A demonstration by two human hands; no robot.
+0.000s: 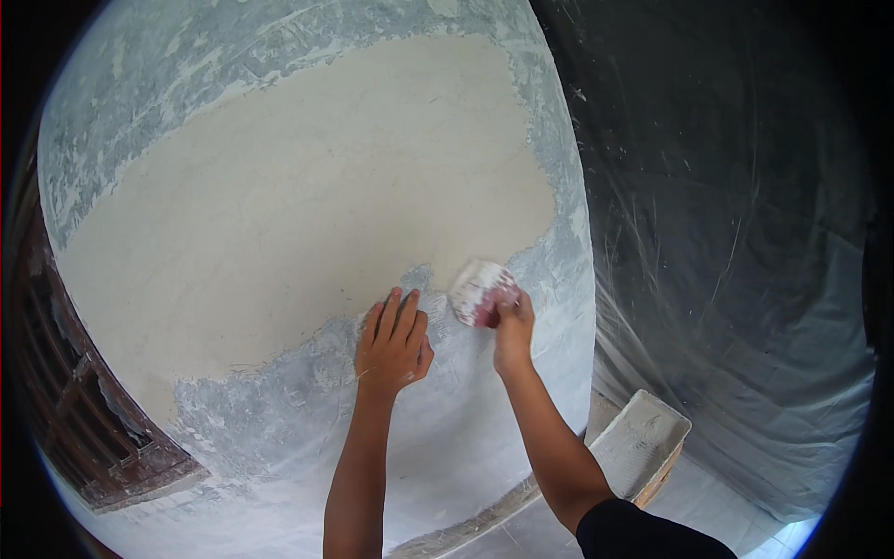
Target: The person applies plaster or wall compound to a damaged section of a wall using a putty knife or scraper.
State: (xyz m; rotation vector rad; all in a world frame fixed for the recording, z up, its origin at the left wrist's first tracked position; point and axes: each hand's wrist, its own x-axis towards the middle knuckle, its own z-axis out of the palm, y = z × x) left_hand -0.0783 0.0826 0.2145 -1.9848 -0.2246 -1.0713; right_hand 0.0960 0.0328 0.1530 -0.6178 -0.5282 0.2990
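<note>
Before me is a grey wall (279,424) with a large cream-coloured coated patch (345,186) across its middle. My left hand (394,345) lies against the wall at the patch's lower edge, fingers stretched out and holding nothing. To its right, my right hand (514,328) grips a flat, rounded, dark red hand tool smeared with white (482,291). Its face is turned to the wall, at the lower right border of the cream patch. Motion blurs the tool, so its exact kind is unclear, and part of its grip is hidden by my fingers.
A brown slatted wooden window or grille (79,401) is set at the wall's left. Dark plastic sheeting (717,233) hangs along the right. Below it on the tiled floor (521,531) stands a long tray (638,443) coated with whitish material, beside my right forearm.
</note>
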